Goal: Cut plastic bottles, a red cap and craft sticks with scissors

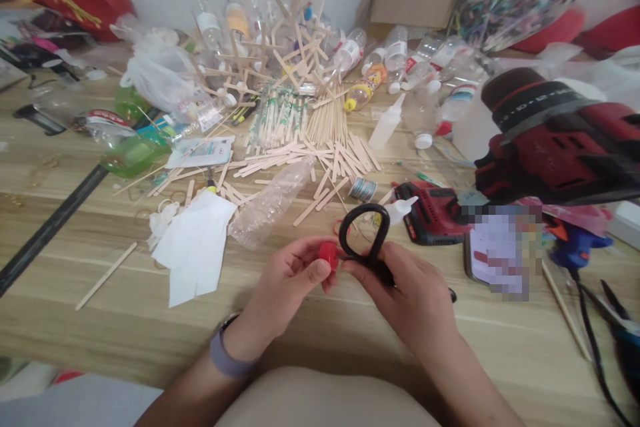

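Observation:
Between the thumb and fingers of my left hand (293,280) is a red bottle cap (328,256), pinched in front of my body. Just to its right, my right hand (417,297) is closed around a pair of scissors with black handles (383,230). One handle loop stands up beyond the fingers, and the blades are hidden from view. The fingertips of the right hand are close to the cap; whether they touch it I cannot tell. Ahead of my left hand lies a clear crushed plastic bottle (273,203) on the wooden table (150,340).
A red and black power drill (555,137), a phone (493,250), a blue glue gun (575,247) and pliers (625,333) lie on the right. Ahead are loose wooden sticks (280,159), a thread spool (363,187) and several plastic bottles (397,57). White paper (195,247) lies left.

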The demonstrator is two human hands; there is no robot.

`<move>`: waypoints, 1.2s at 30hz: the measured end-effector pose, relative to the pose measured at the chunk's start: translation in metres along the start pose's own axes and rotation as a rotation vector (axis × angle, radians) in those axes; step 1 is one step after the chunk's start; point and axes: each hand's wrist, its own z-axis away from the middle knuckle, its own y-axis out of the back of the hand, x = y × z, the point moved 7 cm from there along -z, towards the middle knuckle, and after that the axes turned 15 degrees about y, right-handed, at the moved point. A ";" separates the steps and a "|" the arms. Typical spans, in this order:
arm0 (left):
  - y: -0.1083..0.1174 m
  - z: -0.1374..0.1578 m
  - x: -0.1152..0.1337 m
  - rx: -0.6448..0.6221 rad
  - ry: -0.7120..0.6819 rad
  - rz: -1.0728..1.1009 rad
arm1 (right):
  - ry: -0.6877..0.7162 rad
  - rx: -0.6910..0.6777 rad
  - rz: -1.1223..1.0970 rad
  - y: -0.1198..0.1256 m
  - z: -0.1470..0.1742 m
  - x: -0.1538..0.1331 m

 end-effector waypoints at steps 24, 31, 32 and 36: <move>-0.006 0.007 0.006 -0.031 -0.072 -0.031 | -0.022 0.034 -0.126 0.002 -0.001 -0.003; -0.005 0.002 0.000 -0.013 0.045 -0.003 | 0.240 0.059 0.042 0.008 -0.006 -0.013; -0.005 0.002 0.001 -0.005 0.041 -0.016 | 0.230 0.060 0.025 0.007 -0.006 -0.013; -0.005 0.007 0.007 0.030 -0.041 -0.078 | -0.029 -0.021 -0.204 -0.006 -0.001 0.000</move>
